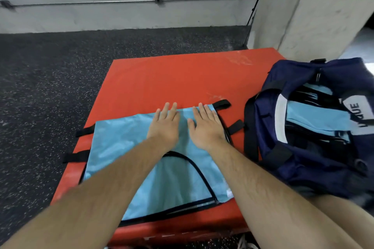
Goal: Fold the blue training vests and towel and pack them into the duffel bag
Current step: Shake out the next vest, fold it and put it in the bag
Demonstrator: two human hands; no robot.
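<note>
A light blue training vest (113, 143) with black trim and black side straps lies spread flat on a red padded block (172, 79). My left hand (165, 125) and my right hand (206, 127) both press flat on the vest's far part, fingers straight and pointing away from me. To the right stands a navy duffel bag (315, 159), unzipped, with light blue vest fabric (311, 119) showing inside its opening. No towel shows in this view.
The red block sits on a dark speckled rubber floor (50, 87). A grey wall (121, 12) with a thin conduit runs along the back, and a concrete pillar (303, 10) stands behind the bag. A white shoe tip (245, 243) shows below the block.
</note>
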